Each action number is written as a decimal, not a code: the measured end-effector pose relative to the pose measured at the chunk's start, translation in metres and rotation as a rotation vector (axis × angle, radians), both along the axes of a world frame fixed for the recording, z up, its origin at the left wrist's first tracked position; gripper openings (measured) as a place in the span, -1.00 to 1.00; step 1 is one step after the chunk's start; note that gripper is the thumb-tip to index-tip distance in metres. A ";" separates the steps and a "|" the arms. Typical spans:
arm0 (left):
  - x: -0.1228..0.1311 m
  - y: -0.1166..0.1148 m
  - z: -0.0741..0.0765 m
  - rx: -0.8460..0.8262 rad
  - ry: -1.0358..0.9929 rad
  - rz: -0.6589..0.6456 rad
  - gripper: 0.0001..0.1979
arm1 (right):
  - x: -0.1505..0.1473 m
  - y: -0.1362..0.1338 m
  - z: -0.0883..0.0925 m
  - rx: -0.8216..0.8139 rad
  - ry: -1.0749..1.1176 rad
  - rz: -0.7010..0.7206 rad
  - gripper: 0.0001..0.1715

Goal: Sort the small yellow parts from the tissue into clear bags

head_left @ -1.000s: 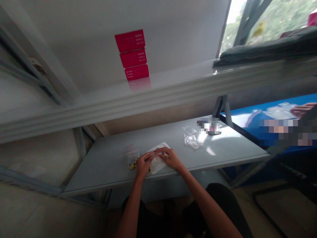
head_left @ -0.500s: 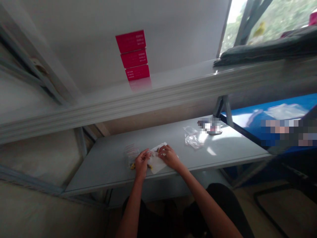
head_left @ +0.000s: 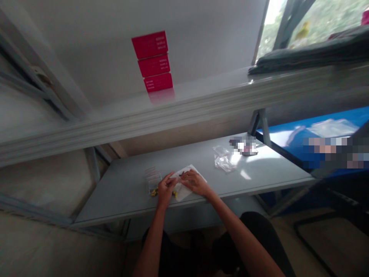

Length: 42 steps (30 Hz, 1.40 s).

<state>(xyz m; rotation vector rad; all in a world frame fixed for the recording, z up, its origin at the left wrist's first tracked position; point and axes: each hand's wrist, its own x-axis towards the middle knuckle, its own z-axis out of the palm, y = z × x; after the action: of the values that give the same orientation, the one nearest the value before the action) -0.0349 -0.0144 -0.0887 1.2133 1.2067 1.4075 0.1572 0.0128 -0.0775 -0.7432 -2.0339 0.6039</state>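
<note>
My left hand and my right hand meet fingertip to fingertip over a white sheet, which looks like paper or thin cloth. The fingers of both are bent and pinched together. What they hold is too small to make out. A small dark piece shows by my right fingers. Beside my left hand lie small yellow-and-dark pieces, partly hidden by it. Just behind them is a clear plastic bag or case with reddish lines along its top.
More clear plastic bags lie on the grey shelf to the right, near a pixelated patch. Above, a ledge holds stacked red boxes and dark folded material. A blue surface stands at the right.
My right hand has shifted slightly left, its fingertips now closer to those of my left hand. The objects on the shelf keep their places; the view has moved slightly.
</note>
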 end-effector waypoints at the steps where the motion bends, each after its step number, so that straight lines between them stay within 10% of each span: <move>1: 0.000 0.000 0.000 -0.001 -0.007 -0.004 -0.44 | 0.000 0.000 -0.001 0.019 -0.005 0.004 -0.79; 13: 0.000 -0.001 0.003 0.082 0.041 -0.007 -0.67 | -0.014 -0.009 -0.014 -0.227 0.239 -0.143 -0.69; 42: -0.006 0.004 -0.002 0.040 0.065 -0.070 -0.67 | -0.021 -0.006 -0.014 -0.203 0.256 -0.083 -0.68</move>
<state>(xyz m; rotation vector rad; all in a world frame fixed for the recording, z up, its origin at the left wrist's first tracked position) -0.0407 -0.0103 -0.0910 1.3256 1.1741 1.3554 0.1357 0.0071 -0.0919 -0.8198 -1.7164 0.8222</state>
